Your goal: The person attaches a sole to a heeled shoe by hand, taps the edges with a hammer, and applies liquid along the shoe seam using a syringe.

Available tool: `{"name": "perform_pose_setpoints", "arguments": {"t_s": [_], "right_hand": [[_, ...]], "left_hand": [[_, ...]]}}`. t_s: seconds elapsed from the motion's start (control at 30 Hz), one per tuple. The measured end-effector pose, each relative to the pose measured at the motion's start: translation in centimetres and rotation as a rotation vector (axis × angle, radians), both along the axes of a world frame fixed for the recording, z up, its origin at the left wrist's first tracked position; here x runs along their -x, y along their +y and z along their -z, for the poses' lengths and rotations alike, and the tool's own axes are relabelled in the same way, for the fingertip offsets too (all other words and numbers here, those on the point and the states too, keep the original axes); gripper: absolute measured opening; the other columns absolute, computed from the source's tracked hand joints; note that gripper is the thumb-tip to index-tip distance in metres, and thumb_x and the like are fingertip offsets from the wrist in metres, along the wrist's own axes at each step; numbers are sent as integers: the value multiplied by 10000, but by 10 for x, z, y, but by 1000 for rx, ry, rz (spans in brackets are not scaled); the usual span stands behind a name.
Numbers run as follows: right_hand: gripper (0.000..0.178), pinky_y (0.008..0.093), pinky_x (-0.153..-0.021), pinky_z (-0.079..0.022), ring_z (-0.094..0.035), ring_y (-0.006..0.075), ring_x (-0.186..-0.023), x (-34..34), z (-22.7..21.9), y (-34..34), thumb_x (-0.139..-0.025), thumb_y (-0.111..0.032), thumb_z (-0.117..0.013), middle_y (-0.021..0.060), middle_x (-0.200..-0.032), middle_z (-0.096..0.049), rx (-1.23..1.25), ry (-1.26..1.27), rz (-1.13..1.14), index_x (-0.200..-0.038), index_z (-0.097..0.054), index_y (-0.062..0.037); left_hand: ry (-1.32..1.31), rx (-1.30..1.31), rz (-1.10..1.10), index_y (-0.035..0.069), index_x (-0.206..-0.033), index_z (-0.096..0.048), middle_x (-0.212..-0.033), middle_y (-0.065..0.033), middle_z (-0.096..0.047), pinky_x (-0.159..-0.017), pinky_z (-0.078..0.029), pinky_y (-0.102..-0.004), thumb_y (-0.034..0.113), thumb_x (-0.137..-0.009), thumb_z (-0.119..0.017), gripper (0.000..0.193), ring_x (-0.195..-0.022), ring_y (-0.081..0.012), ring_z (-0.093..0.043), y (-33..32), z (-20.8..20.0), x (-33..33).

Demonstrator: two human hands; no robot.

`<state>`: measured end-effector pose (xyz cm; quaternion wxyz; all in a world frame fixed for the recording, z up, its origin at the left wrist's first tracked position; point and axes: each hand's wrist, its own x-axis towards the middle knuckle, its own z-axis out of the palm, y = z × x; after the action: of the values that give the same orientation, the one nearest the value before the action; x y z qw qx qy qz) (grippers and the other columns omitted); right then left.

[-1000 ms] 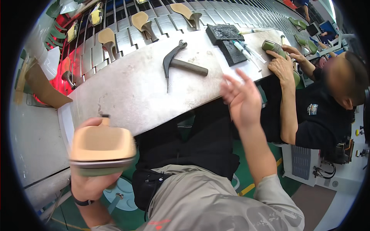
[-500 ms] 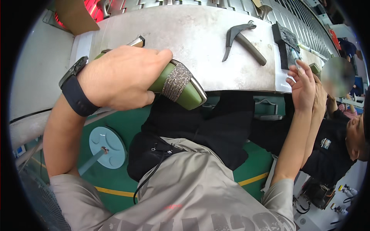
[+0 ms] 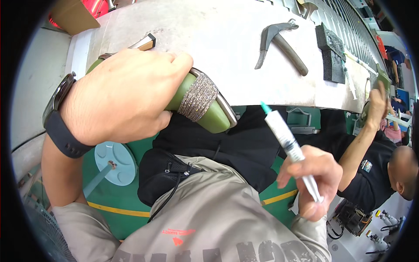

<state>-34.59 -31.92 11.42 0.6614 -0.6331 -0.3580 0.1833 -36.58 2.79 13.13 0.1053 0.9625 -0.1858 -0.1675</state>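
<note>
My left hand (image 3: pixel 120 94) is closed around a green high-heeled shoe (image 3: pixel 218 118) with a band of glittering stones across its front. The shoe's toe points to the right, and part of its heel (image 3: pixel 146 42) shows beyond my knuckles. Much of its middle is hidden by my hand. My right hand (image 3: pixel 316 174) grips a clear syringe (image 3: pixel 281 131) with a green tip, held in front of my body. That tip points up and left toward the shoe, with a gap between them.
A dark-headed hammer (image 3: pixel 288 50) lies on the pale worktop (image 3: pixel 209 35). To its right is a black block (image 3: pixel 332 56) with more syringes (image 3: pixel 350 81) beside it. A co-worker's hand (image 3: pixel 377 105) is at the far right. A round blue stool (image 3: pixel 115 163) stands below left.
My right hand has come from beside the black block, back toward my body, and the syringe now shows in it. My left hand still holds the shoe, nearly in place.
</note>
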Motion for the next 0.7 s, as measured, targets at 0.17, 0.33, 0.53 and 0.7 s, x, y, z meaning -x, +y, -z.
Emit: {"name": "perform_pose_setpoints", "arguments": {"t_s": [0.17,0.33,0.53,0.7], "right_hand": [[539,295,-465,-481,-625,203,-589,6,1,17,-856,-354,-816,214,-847,-739,-64,-29,-109,-1068,-687,124],[490,299,-470,-510,-644,210,-603,3,0,23,-857,-314,-802,237,-885,-745,-24,15,-122,-1047,-679,120],[478,296,-480,-521,-646,203,-593,0,5,26,-868,-305,-787,222,-886,-743,-66,38,-100,-1050,-679,123],[389,279,-450,-483,-611,172,-555,-8,5,28,-887,-244,-763,194,-843,-738,-17,-64,-141,-1027,-683,111]], "left_hand": [[33,-7,-17,-9,-1111,-512,-961,-176,-625,-844,-497,-473,87,-687,-776,508,-981,-399,-630,2,-2,5],[14,-11,-21,-8,-1110,-512,-965,-173,-623,-843,-496,-473,84,-690,-770,501,-984,-397,-633,3,-2,6],[20,-13,-19,-9,-1102,-511,-960,-172,-620,-835,-496,-474,79,-693,-767,490,-987,-393,-635,0,-2,-1],[31,-8,-35,-8,-1098,-511,-949,-170,-617,-833,-496,-470,78,-696,-767,484,-986,-391,-637,-2,-2,0]]}}
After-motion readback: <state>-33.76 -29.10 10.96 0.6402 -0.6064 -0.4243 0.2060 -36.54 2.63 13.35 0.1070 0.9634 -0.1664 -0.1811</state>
